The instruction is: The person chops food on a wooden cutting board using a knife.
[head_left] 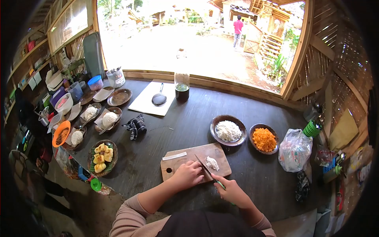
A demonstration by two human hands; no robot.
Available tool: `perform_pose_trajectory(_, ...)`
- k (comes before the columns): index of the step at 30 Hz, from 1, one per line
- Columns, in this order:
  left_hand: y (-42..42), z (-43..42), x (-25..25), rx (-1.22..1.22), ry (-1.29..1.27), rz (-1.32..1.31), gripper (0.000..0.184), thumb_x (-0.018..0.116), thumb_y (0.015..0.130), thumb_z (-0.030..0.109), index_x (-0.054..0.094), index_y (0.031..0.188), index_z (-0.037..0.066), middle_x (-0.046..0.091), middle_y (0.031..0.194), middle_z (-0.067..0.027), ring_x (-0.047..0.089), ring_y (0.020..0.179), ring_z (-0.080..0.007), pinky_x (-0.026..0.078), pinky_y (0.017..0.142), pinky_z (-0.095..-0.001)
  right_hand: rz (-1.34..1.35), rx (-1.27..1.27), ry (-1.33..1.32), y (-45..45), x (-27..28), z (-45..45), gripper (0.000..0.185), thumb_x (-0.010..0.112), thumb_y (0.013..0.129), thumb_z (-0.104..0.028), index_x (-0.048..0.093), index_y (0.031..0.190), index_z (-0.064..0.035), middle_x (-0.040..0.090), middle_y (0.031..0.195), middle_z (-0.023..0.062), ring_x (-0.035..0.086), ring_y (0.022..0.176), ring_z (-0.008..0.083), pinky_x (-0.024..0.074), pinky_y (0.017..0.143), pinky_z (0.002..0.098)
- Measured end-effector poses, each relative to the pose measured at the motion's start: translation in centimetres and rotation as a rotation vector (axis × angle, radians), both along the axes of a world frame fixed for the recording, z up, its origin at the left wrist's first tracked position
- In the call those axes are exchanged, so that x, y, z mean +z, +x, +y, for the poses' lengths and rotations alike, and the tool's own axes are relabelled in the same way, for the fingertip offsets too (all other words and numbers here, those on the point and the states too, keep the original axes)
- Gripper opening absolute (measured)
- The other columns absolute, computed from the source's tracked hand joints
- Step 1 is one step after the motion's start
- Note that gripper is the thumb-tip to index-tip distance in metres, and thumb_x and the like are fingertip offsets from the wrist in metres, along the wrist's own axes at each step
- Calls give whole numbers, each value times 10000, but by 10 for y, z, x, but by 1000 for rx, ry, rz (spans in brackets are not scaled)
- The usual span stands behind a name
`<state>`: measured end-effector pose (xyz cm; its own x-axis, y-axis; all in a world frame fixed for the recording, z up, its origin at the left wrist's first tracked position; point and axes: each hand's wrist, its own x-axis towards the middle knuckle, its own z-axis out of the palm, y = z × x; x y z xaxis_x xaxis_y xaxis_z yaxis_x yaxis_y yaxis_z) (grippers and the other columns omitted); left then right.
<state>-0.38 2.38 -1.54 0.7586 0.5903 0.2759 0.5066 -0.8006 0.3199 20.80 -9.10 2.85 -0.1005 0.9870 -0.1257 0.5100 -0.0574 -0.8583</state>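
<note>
A wooden cutting board [193, 153] lies on the dark table in front of me. My right hand [228, 192] grips a knife [206, 168] with a green-marked handle, its blade angled across the board. Beside the blade, my left hand [188, 174] rests on the board with curled fingers; what is under them is hidden. A small heap of finely chopped white food [212, 162] lies right of the blade. A long white strip [174, 156] lies near the board's upper left. Behind the board stand a bowl of chopped white food [228, 131] and a bowl of orange diced food [264, 140].
A knotted plastic bag [295, 150] sits at the right. Left are a plate of yellow pieces [103, 158], a dark patterned cloth [136, 126] and plates with white rice mounds [109, 119]. A jar of dark liquid [182, 89] and a small pan [159, 98] stand near the window.
</note>
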Motion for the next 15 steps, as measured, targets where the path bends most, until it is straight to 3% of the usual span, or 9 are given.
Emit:
perform_pose_trajectory(1,0,0,0,0,0,0,343,630,905,321,682,1054,16,621,1184,-135,579,1112,-316,491,949,-425,0,0,0,1,-2,0,407,605,969,-126,563,1374,-124,600,632,209,590,505,191,505,581,344)
perform_pose_trajectory(3,1,0,1,4,-3,9,343,635,903,319,681,1057,16,621,1183,-133,580,1108,-315,491,949,-423,-47,19,28,2,-6,1,411,584,986,-136,550,1395,-153,589,619,92,573,513,135,512,559,318)
perform_pose_trajectory(7,2,-2,5,10,-15,12,339,640,900,315,682,1053,15,623,1178,-130,580,1107,-314,490,950,-419,-38,20,94,2,-9,1,400,582,984,-130,559,1383,-148,580,609,109,549,501,125,509,553,325)
perform_pose_trajectory(9,2,-2,5,12,-7,12,331,644,896,310,684,1039,14,629,1160,-131,585,1102,-313,492,945,-416,-74,13,74,1,-4,0,382,584,978,-122,570,1360,-121,659,725,185,664,593,245,537,628,361)
perform_pose_trajectory(10,2,-1,4,10,-5,13,331,644,896,310,684,1039,14,629,1160,-131,585,1102,-313,492,945,-416,-73,11,75,0,-8,2,382,584,978,-122,570,1360,-121,659,725,185,664,593,245,537,628,361)
perform_pose_trajectory(12,2,0,1,0,13,-4,319,650,891,307,688,1018,17,636,1140,-135,592,1092,-312,495,937,-415,-51,28,281,-3,-19,6,371,590,968,-114,576,1338,-93,687,920,263,702,832,404,546,738,404)
perform_pose_trajectory(13,2,0,1,-2,14,-3,319,650,891,307,688,1018,17,636,1140,-135,592,1092,-312,495,937,-415,-50,26,282,-4,-19,6,371,590,968,-114,576,1338,-93,687,920,263,702,832,404,546,738,404)
perform_pose_trajectory(15,2,1,-1,-8,25,-16,311,654,886,303,691,1003,17,641,1127,-137,599,1078,-314,497,932,-415,-61,24,153,-6,-13,6,362,597,959,-108,582,1319,-74,658,1050,291,624,1012,459,533,817,426)
